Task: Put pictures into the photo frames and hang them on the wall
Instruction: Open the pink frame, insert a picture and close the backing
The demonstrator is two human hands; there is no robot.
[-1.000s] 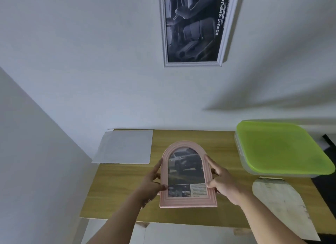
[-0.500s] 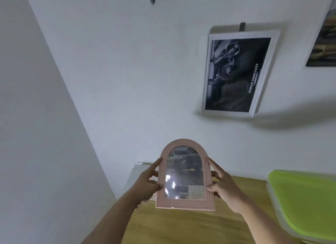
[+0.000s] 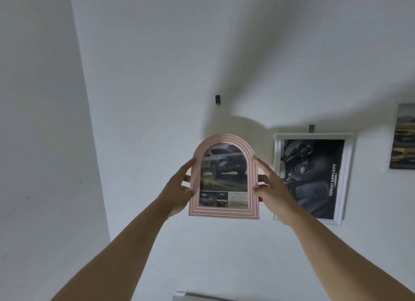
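A second ago the pink arched frame (image 3: 224, 177) was held low over a wooden table beside a green-lidded box. Now it is raised in front of the white wall (image 3: 146, 76), and the table and box have left the view. The small black hook (image 3: 217, 99), which sat at the very top of the view half a second ago, now shows above the frame's arch and well apart from it. The white-framed print (image 3: 312, 177) has gone from above the frame to just beside it on the right.

The grip itself is unchanged. The left hand (image 3: 177, 193) pinches the frame's left rail and the right hand (image 3: 272, 193) pinches the right rail. Each has its forefinger stretched up along the edge, its thumb on the front and its other fingers curled behind. The frame stands upright between the two hands, arch upward. Its car picture (image 3: 222, 166) faces the camera, and its bottom rail hangs below both thumbs.
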